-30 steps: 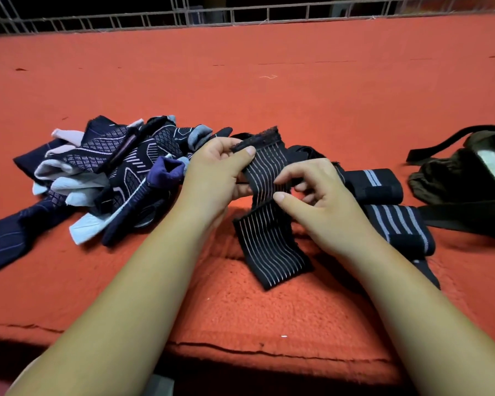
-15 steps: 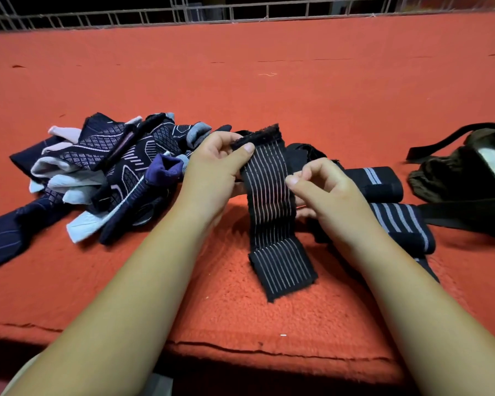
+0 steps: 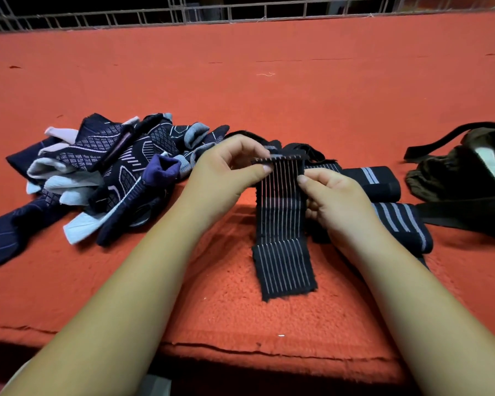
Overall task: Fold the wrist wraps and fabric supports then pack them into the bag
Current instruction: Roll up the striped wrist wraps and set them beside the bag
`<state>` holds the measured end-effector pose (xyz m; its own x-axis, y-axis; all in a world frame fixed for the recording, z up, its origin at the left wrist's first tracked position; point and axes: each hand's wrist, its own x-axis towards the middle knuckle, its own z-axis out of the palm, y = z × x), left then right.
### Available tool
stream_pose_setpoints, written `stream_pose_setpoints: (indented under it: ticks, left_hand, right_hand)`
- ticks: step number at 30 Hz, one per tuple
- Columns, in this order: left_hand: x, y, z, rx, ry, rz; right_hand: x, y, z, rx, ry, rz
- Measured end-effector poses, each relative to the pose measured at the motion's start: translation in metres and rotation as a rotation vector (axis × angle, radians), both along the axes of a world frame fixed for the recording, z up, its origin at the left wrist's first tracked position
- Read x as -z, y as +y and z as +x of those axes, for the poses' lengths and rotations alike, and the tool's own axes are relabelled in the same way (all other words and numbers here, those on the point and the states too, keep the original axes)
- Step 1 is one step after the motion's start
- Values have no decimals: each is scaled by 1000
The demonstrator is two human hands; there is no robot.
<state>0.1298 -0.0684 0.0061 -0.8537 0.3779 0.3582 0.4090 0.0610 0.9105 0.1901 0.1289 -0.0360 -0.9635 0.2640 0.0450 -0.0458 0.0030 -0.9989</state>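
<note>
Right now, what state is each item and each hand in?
Striped wrist wrap: unrolled, top end lifted, lower end flat on the red cloth.
Left hand: pinches the wrap's top edge.
Right hand: pinches the wrap's right edge.
Far rolled wrap: rolled up.
Near rolled wrap: rolled up.
Fabric supports: unfolded, in a loose heap.
Bag: slumped, strap loose.

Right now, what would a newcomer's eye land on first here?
Dead centre, the left hand and right hand pinch the top of a black pinstriped wrap whose tail lies on the orange cloth. A heap of navy patterned supports sits to the left, a dark bag at far right.
</note>
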Motion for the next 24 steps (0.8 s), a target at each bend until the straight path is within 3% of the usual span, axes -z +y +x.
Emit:
stream_pose_setpoints:
  ticks: [6,17,24]
  left_hand:
    - [9,2,0,-18,145,-191]
    - [13,1,1,10,50,-260]
    - [16,1,-1,25,99,-327]
  right_hand:
    - [-2,0,0,-9,27,-50]
    - [1,5,-1,-19,32,-58]
    - [-5,0,1,-48,46,-234]
